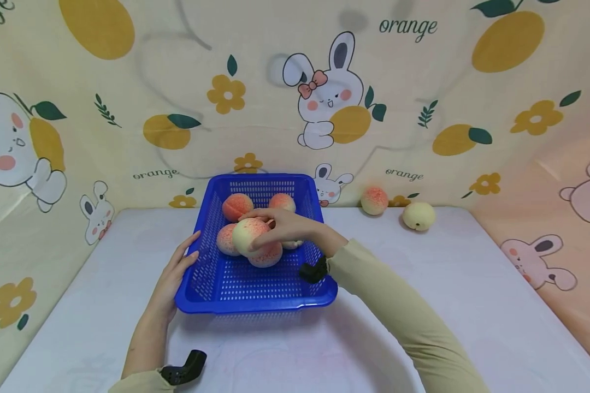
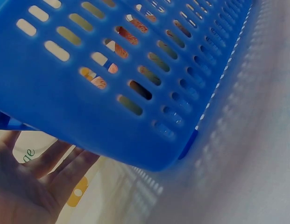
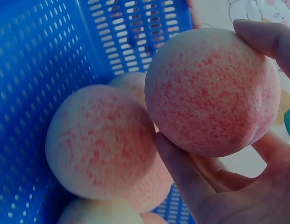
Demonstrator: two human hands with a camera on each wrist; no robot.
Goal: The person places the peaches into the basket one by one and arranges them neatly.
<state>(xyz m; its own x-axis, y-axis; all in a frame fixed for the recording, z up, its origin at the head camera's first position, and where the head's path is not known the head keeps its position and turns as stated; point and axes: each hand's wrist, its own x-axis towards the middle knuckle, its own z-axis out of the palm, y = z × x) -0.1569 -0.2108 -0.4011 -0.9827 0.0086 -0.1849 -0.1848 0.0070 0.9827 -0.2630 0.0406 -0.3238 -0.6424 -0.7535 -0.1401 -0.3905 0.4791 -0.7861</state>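
Observation:
My right hand [image 1: 280, 224] holds a round peach [image 1: 249, 236], pale yellow with red speckles, above the others in a blue plastic basket [image 1: 255, 304]. In the right wrist view, the fingers and thumb span this peach [image 3: 212, 93], close beside another speckled peach [image 3: 100, 142]. Several more peaches lie in the basket, among them a redder peach [image 1: 237, 206] at the back left. My left hand [image 1: 169, 284] grips the basket's left rim. Its fingertips are hidden behind the rim in the left wrist view, where the hand [image 2: 32, 182] appears at lower left.
A red-topped peach [image 1: 375, 201] and a pale yellow peach [image 1: 419, 216] sit on the white table [image 1: 472, 305] by the back edge, right of the basket. A printed cloth [image 1: 275, 33] with rabbits and oranges hangs behind and along the sides.

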